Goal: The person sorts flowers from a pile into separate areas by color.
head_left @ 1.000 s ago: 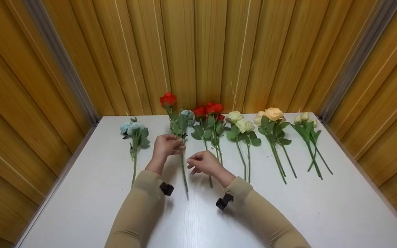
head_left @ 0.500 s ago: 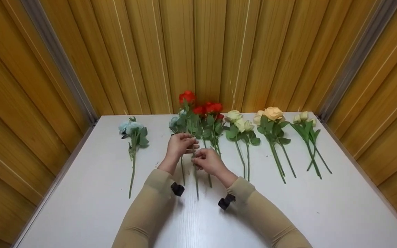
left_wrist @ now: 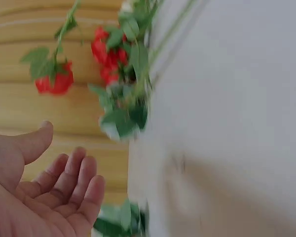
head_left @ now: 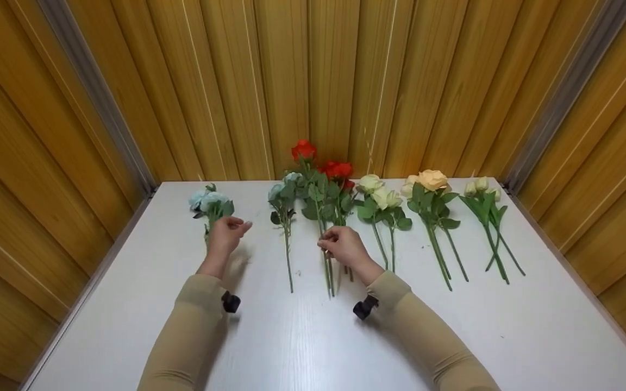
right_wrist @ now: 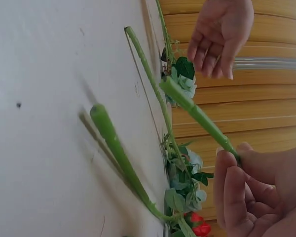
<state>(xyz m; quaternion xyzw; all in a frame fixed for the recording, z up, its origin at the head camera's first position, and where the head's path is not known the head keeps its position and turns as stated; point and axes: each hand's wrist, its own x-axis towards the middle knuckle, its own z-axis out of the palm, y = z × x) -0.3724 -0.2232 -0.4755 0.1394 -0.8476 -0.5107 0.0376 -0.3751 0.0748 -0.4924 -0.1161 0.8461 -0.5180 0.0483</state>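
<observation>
My right hand pinches the green stem of a red rose between thumb and fingers; in the right wrist view the end of that stem sticks out past the fingertips, above the table. Other red roses lie just beside it, partly covered by its leaves. My left hand holds nothing; in the left wrist view its fingers are loosely bent and apart. It hovers over the blue flowers at the left and hides most of their stems. Between the hands lies another blue flower bunch.
On the white table, right of the red roses, lie pale green-white roses, peach roses and white tulips with long leaves. A wood-patterned wall stands behind the table's far edge.
The red rose moved right, over the blue flowers to the other red roses. It passed from my left hand to my right. The left hand let go and swung back left.
</observation>
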